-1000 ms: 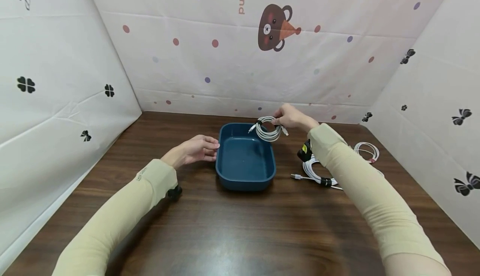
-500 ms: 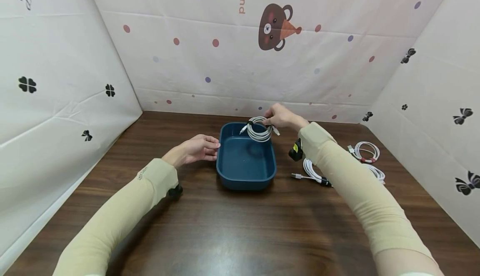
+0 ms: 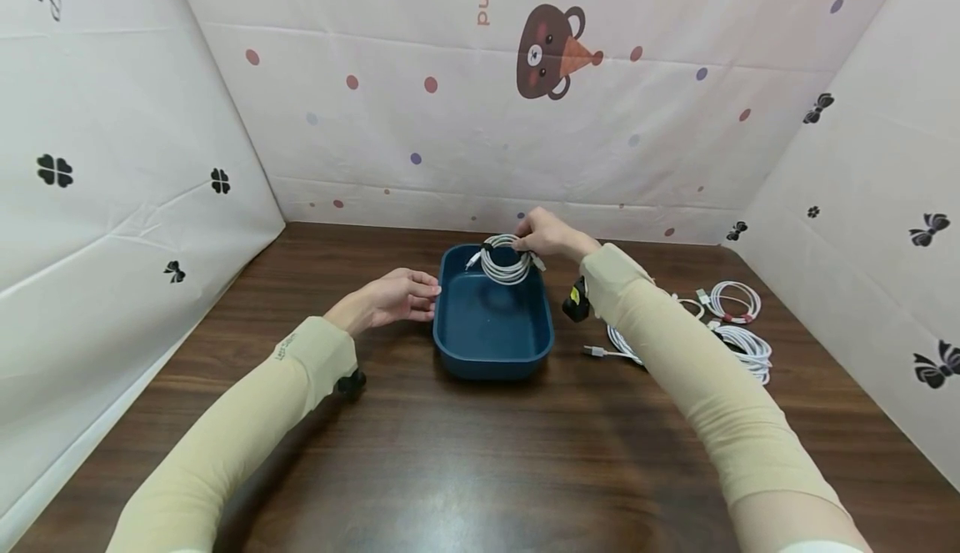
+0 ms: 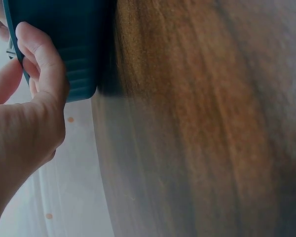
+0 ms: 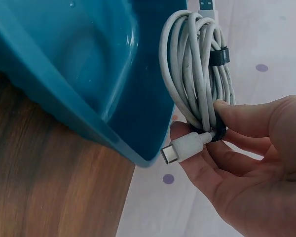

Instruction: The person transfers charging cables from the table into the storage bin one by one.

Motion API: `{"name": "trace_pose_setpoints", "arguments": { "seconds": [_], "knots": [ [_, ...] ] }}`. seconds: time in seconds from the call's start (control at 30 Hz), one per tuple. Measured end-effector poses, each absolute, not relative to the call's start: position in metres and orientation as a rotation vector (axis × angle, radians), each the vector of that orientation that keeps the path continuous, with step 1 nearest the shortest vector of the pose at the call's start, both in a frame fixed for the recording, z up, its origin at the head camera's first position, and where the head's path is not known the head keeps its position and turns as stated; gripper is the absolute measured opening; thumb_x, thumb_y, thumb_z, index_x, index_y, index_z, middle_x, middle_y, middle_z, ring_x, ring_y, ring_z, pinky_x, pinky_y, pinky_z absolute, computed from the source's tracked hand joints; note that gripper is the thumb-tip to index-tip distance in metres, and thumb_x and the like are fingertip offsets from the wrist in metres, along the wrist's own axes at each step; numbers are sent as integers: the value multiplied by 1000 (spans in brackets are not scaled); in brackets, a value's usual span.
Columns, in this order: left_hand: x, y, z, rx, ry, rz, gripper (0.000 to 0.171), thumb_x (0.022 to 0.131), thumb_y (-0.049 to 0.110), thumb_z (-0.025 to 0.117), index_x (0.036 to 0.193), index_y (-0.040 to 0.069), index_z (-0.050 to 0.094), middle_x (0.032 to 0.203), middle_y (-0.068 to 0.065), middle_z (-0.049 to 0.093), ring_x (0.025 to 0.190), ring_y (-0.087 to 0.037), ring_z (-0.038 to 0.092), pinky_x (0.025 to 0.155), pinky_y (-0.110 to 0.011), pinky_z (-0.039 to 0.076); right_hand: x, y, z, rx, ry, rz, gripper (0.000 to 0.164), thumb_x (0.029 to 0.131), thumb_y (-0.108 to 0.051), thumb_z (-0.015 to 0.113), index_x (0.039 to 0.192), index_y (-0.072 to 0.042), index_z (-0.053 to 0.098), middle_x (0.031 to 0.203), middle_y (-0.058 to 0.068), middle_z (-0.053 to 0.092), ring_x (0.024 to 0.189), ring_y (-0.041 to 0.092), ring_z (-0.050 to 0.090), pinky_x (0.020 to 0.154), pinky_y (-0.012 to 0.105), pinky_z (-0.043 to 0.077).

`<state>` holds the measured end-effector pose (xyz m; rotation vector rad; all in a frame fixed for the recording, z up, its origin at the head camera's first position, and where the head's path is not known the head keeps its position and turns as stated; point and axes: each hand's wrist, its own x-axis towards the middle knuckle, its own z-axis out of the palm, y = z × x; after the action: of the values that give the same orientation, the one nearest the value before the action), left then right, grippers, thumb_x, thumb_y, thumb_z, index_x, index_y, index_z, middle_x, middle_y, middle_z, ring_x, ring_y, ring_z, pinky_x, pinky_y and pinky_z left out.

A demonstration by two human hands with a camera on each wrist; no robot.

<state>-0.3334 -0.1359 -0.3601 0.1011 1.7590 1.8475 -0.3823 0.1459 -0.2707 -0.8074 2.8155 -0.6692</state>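
Note:
A blue rectangular bin point(image 3: 491, 319) stands on the table with its open top facing up. At its left wall is my left hand point(image 3: 396, 296); in the left wrist view the thumb meets the rim while the curled fingers lie against the outer wall, pinching it. My right hand point(image 3: 551, 234) pinches a coiled off-white USB cable point(image 3: 504, 263) over the bin's far end. Black straps bind that coil. In the right wrist view its USB-C plug point(image 5: 182, 149) points out near the fingertips, and a USB-A plug point(image 5: 206, 6) shows at the top.
Several coiled white cables lie on the table's right side. One has a red tie point(image 3: 738, 318); a larger coil point(image 3: 750, 351) lies in front of it. Another with its USB plug point(image 3: 595, 351) exposed is partly hidden beneath my right forearm. Printed white sheets point(image 3: 420, 136) wall three sides.
My right hand has moved left with the coiled cable, from the bin's far right corner to over its far end. The left hand stays at the bin.

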Motion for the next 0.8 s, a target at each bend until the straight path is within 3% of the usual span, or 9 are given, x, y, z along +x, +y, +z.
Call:
{"name": "trace_pose_setpoints", "arguments": {
  "seconds": [0.1, 0.23, 0.43, 0.8],
  "knots": [
    [-333, -135, -359, 89, 1767, 1846, 34, 98, 11, 54, 126, -6, 46, 92, -10, 63, 76, -18, 62, 77, -33, 59, -383, 143, -272, -825, 2805, -676, 23, 95, -8, 57, 77, 6, 63, 53, -5, 38, 46, 8, 33, 51, 22, 29],
    [-334, -135, -360, 88, 1756, 1846, 27, 98, 11, 54, 120, -4, 49, 90, -8, 63, 76, -18, 62, 77, -33, 59, -384, 138, -275, -819, 2801, -691, 22, 95, -7, 57, 79, 6, 65, 56, -3, 43, 49, 8, 35, 53, 22, 31],
    [-335, -135, -361, 107, 1744, 1846, 28, 99, 10, 53, 122, -5, 47, 90, -8, 63, 75, -17, 62, 76, -33, 59, -384, 132, -277, -787, 2815, -675, 20, 94, -8, 58, 100, 6, 71, 77, 11, 68, 58, 7, 49, 58, 21, 41],
    [-335, -135, -361, 103, 1746, 1841, 35, 98, 11, 55, 127, -6, 45, 92, -10, 63, 77, -19, 62, 77, -34, 59, -384, 122, -281, -712, 2814, -655, 24, 94, -9, 59, 109, 5, 69, 99, 20, 72, 71, 14, 59, 63, 22, 48]
  ]
}}
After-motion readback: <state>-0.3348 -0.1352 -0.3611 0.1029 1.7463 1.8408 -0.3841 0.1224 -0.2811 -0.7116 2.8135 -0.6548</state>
